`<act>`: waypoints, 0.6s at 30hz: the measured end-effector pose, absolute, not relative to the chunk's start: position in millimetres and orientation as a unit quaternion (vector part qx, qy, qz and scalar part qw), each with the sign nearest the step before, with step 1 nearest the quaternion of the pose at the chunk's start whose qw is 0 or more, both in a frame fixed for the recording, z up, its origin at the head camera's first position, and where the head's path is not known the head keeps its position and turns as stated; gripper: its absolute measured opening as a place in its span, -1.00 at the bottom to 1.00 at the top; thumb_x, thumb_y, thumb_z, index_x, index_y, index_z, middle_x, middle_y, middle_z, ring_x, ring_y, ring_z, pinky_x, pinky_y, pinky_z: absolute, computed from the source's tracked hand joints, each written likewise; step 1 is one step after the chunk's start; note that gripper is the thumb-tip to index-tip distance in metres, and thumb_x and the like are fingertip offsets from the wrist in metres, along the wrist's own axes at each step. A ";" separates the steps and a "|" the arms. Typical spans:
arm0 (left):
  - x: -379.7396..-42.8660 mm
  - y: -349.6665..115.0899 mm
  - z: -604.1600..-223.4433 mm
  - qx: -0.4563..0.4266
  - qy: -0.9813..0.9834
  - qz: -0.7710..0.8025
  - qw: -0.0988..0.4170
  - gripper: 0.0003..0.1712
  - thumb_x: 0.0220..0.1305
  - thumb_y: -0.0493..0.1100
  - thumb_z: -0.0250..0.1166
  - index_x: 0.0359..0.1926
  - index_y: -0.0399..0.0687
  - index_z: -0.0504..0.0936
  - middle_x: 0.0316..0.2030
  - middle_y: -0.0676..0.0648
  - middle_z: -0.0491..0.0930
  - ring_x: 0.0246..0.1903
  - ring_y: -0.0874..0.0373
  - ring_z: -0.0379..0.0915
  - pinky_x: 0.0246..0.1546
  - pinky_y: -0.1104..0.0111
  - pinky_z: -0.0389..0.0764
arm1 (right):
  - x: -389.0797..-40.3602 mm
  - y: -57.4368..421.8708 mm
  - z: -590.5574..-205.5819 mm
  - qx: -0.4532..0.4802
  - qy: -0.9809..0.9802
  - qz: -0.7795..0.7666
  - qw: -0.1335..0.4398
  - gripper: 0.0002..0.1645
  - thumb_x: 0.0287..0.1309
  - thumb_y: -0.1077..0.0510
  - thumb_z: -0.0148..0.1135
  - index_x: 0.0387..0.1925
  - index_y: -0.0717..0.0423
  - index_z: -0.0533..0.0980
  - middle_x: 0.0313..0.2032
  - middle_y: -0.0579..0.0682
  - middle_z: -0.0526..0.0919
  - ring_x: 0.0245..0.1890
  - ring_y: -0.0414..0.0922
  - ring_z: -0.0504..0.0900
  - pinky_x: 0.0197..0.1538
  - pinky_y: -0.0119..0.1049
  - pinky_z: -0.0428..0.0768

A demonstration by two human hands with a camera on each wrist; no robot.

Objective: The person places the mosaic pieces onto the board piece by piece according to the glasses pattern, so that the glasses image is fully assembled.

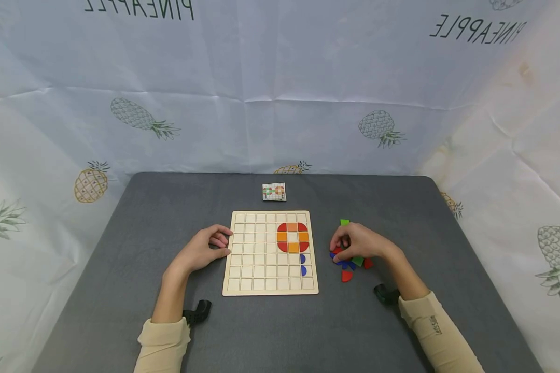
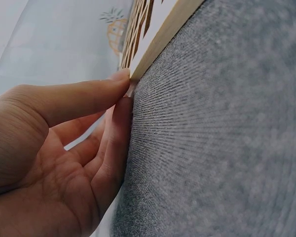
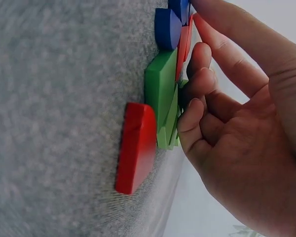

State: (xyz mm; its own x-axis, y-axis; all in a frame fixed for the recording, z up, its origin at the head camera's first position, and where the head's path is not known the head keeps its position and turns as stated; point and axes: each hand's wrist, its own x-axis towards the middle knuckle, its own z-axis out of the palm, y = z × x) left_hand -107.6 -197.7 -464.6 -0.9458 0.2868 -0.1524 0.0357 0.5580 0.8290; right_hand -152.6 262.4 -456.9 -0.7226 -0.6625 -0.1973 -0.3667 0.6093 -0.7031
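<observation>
A wooden grid board (image 1: 257, 259) lies on the grey table. My left hand (image 1: 204, 247) rests at its left side; in the left wrist view the thumb (image 2: 89, 96) touches the board's edge (image 2: 163, 37), with the other fingers loosely bent below. On the board, red rounded pieces (image 1: 282, 247) and orange squares (image 1: 292, 247) form a ring, above two blue half circles (image 1: 303, 270). My right hand (image 1: 361, 242) reaches into a pile of loose pieces, thumb and index fingertips at blue (image 3: 166, 29) and red ones; I cannot tell whether they grip one.
A small printed pattern card (image 1: 274, 191) lies behind the board. Around the right hand are a green piece (image 3: 160, 81), a red rounded piece (image 3: 138, 148) and another red one (image 1: 347, 276) nearer the front. A pineapple-print cloth (image 1: 261, 129) hangs behind the table.
</observation>
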 end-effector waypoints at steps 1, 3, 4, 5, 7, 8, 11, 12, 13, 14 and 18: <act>-107.8 -197.7 -464.5 0.091 0.873 0.460 0.136 -0.52 0.38 -0.32 0.48 0.27 -0.29 0.60 -0.08 -0.21 0.63 -0.13 0.13 0.56 -0.04 0.33 0.58 | -152.9 262.8 -457.4 -0.298 0.867 -0.329 0.225 -0.79 0.18 0.10 0.65 -0.19 0.01 0.77 -0.32 -0.03 0.65 -0.37 -0.28 0.47 -0.25 -0.38 0.51; -108.3 -197.9 -464.4 0.090 0.873 0.459 0.136 -0.52 0.39 -0.32 0.48 0.27 -0.29 0.60 -0.08 -0.20 0.63 -0.14 0.14 0.56 -0.05 0.35 0.58 | -153.5 263.1 -457.6 -0.305 0.865 -0.329 0.223 -0.82 0.20 0.10 0.64 -0.19 0.01 0.78 -0.32 -0.04 0.65 -0.37 -0.29 0.47 -0.26 -0.38 0.52; -108.4 -198.0 -464.5 0.092 0.873 0.458 0.136 -0.52 0.39 -0.32 0.48 0.27 -0.30 0.60 -0.08 -0.21 0.63 -0.14 0.15 0.56 -0.05 0.35 0.58 | -153.7 263.3 -457.5 -0.308 0.865 -0.329 0.221 -0.83 0.22 0.11 0.63 -0.19 0.01 0.78 -0.32 -0.05 0.65 -0.37 -0.29 0.47 -0.26 -0.38 0.52; -108.5 -198.0 -464.8 0.089 0.874 0.458 0.137 -0.52 0.38 -0.33 0.48 0.26 -0.29 0.60 -0.09 -0.20 0.63 -0.14 0.15 0.56 -0.06 0.36 0.58 | -153.7 263.3 -457.2 -0.309 0.866 -0.328 0.219 -0.84 0.22 0.11 0.62 -0.19 0.01 0.78 -0.32 -0.07 0.65 -0.37 -0.29 0.47 -0.26 -0.38 0.53; -108.9 -198.1 -465.4 0.084 0.874 0.457 0.139 -0.53 0.38 -0.34 0.48 0.26 -0.27 0.61 -0.09 -0.19 0.63 -0.14 0.14 0.56 -0.06 0.37 0.57 | -153.6 263.2 -456.4 -0.308 0.867 -0.326 0.217 -0.86 0.23 0.12 0.62 -0.19 0.00 0.79 -0.32 -0.09 0.65 -0.37 -0.30 0.48 -0.25 -0.39 0.54; -109.0 -198.3 -465.7 0.084 0.874 0.457 0.140 -0.53 0.38 -0.34 0.47 0.26 -0.27 0.60 -0.09 -0.19 0.63 -0.14 0.14 0.56 -0.05 0.37 0.57 | -153.6 263.2 -456.1 -0.307 0.868 -0.325 0.217 -0.86 0.23 0.11 0.62 -0.19 -0.02 0.80 -0.32 -0.11 0.65 -0.37 -0.30 0.48 -0.25 -0.39 0.54; -109.4 -198.7 -466.4 0.082 0.875 0.456 0.142 -0.53 0.38 -0.35 0.47 0.26 -0.26 0.61 -0.09 -0.18 0.63 -0.14 0.12 0.56 -0.05 0.36 0.58 | -153.6 262.8 -456.5 -0.303 0.869 -0.323 0.221 -0.83 0.21 0.09 0.64 -0.19 -0.04 0.80 -0.30 -0.12 0.66 -0.38 -0.29 0.49 -0.25 -0.39 0.54; -109.4 -198.8 -466.4 0.083 0.874 0.456 0.143 -0.53 0.38 -0.35 0.47 0.26 -0.27 0.60 -0.09 -0.18 0.63 -0.13 0.11 0.56 -0.05 0.35 0.58 | -153.7 262.6 -456.9 -0.300 0.869 -0.323 0.223 -0.82 0.20 0.08 0.65 -0.18 -0.05 0.80 -0.30 -0.12 0.66 -0.38 -0.29 0.49 -0.25 -0.39 0.54; -109.5 -198.8 -466.3 0.083 0.875 0.456 0.142 -0.53 0.38 -0.35 0.47 0.26 -0.27 0.60 -0.09 -0.18 0.63 -0.13 0.11 0.56 -0.05 0.35 0.58 | -154.0 262.5 -457.3 -0.299 0.869 -0.322 0.225 -0.81 0.19 0.07 0.65 -0.18 -0.05 0.80 -0.29 -0.11 0.67 -0.38 -0.29 0.49 -0.26 -0.38 0.54; -109.6 -198.9 -466.3 0.084 0.875 0.455 0.142 -0.53 0.38 -0.35 0.47 0.26 -0.27 0.60 -0.09 -0.18 0.63 -0.13 0.11 0.56 -0.04 0.34 0.58 | -154.2 262.4 -457.6 -0.298 0.869 -0.323 0.226 -0.80 0.18 0.06 0.66 -0.18 -0.06 0.80 -0.29 -0.11 0.67 -0.38 -0.28 0.49 -0.26 -0.38 0.55; -110.1 -198.9 -465.2 0.081 0.876 0.454 0.142 -0.54 0.39 -0.34 0.46 0.26 -0.25 0.60 -0.09 -0.17 0.63 -0.12 0.11 0.56 -0.03 0.33 0.58 | -155.5 261.8 -458.4 -0.298 0.869 -0.323 0.226 -0.80 0.16 0.05 0.67 -0.20 -0.06 0.81 -0.30 -0.11 0.67 -0.38 -0.27 0.50 -0.25 -0.37 0.55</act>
